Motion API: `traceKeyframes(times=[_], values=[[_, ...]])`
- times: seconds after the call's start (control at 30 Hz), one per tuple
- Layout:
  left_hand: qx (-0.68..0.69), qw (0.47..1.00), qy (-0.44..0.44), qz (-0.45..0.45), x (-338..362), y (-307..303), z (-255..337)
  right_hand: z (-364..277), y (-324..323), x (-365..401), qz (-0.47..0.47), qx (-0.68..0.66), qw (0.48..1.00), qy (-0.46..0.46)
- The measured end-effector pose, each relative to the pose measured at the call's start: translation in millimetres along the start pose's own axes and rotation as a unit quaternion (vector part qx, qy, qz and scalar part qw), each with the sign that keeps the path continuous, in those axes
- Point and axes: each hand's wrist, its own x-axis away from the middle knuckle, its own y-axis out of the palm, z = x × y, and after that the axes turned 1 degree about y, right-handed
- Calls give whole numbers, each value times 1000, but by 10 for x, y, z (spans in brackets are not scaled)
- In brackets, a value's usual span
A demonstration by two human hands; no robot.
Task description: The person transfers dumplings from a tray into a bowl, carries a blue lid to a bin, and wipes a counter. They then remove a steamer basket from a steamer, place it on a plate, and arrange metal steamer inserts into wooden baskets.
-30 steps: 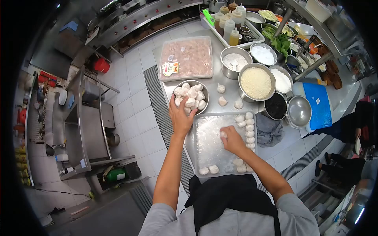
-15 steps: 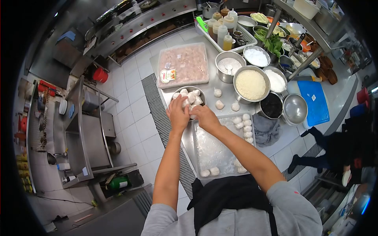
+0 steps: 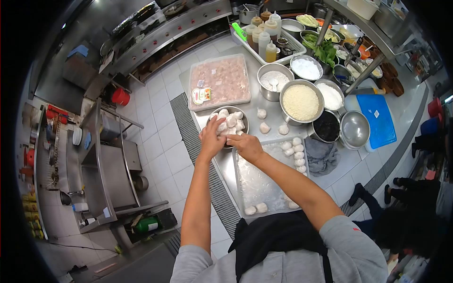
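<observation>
White dough-like balls [image 3: 230, 121] sit heaped in a steel bowl [image 3: 248, 126], ahead of the person and a little left of their middle. Both hands are at it. From where I stand, the left hand [image 3: 212, 139] is the nearer to the heap's centre: it comes in over the left and near side, half open, fingers bent onto the balls. The right hand [image 3: 247, 147] reaches across from the right to the near edge, fingers drawn together at the pile; I can't tell whether they grip a ball. The balls are roundish, with no clear long axis, and those in the heap face no one way that I can make out. Of three loose pieces on the counter [image 3: 272, 113], just right of the bowl, the farthest [image 3: 261, 113] points its small tip away from the person. The metal tray [image 3: 255, 181] lies nearer the body, partly beneath the right forearm.
</observation>
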Motion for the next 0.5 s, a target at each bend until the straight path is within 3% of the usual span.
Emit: traceKeyframes(times=[0.07,0.2,0.3,0.37,0.4,0.47,0.5], values=[[0,1000,7,-5,38,-34,23,30,66,-5,96,-60,994,10],[-7,1000,15,6,71,8,-17,26,95,7,71,-19,997,4],[12,998,34,45,61,69,-36,9,36,-12,15,-27,999,-20],[-4,996,47,77,74,86,32,-45,-101,-55,-103,-87,986,95],[-19,992,58,108,67,104,59,-36,-107,-34,-101,-87,987,96],[-49,992,55,102,25,145,83,-18,-144,76,33,-203,973,108],[-79,991,50,97,6,151,121,-21,-175,136,34,-202,973,108]])
